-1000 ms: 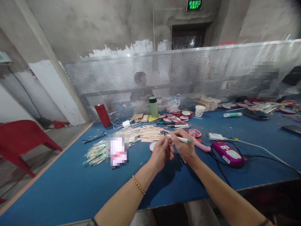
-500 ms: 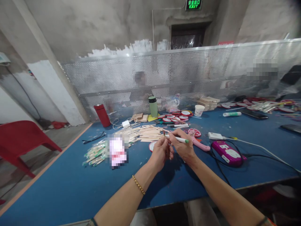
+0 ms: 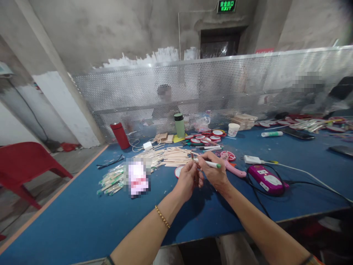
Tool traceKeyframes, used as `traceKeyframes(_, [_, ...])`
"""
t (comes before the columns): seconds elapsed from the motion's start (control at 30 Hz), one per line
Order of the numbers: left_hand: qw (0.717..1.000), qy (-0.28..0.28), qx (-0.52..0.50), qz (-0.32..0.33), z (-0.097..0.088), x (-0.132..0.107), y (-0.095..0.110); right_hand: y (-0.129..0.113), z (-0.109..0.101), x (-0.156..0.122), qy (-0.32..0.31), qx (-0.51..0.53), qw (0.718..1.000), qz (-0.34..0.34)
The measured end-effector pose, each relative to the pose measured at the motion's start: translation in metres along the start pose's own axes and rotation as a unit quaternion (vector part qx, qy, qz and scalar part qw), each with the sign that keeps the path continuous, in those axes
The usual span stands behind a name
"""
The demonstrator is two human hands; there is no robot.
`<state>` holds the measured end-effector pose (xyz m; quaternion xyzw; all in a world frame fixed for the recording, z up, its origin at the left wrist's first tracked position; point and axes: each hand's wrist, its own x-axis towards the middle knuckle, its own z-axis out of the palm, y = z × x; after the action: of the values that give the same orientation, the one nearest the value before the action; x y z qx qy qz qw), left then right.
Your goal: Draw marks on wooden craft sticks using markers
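My right hand (image 3: 216, 172) is closed around a white pen (image 3: 211, 163) with a green end, which points back to the right. Close against it, my left hand (image 3: 189, 178) pinches a small flat brown stick (image 3: 192, 156), whose top end shows above the fingertips. The pen's tip reaches the stick; whether they touch, I cannot tell. Just beyond both hands lies a row of pale wooden sticks (image 3: 176, 156). A white disc with a red rim (image 3: 178, 171) is half hidden behind my left hand.
Left lie plastic-wrapped sticks (image 3: 113, 178) and a blurred-out bright packet (image 3: 138, 178). Behind stand a red bottle (image 3: 120, 136), a green bottle (image 3: 179, 127) and a paper cup (image 3: 234, 130). To the right are a pink curved-handled object (image 3: 235, 170) and a purple power strip (image 3: 266, 179) with cables.
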<state>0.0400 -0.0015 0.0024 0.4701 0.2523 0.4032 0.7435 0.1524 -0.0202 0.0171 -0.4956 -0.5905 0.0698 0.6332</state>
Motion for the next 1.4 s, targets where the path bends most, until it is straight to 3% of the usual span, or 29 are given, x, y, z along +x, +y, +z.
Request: traceKeyframes(1.4, [1.0, -0.007, -0.009, -0.008, 0.0008, -0.0007, 0.0009, 0.0001, 0.0006, 0.001, 0.008, -0.003, 1.0, 0.011])
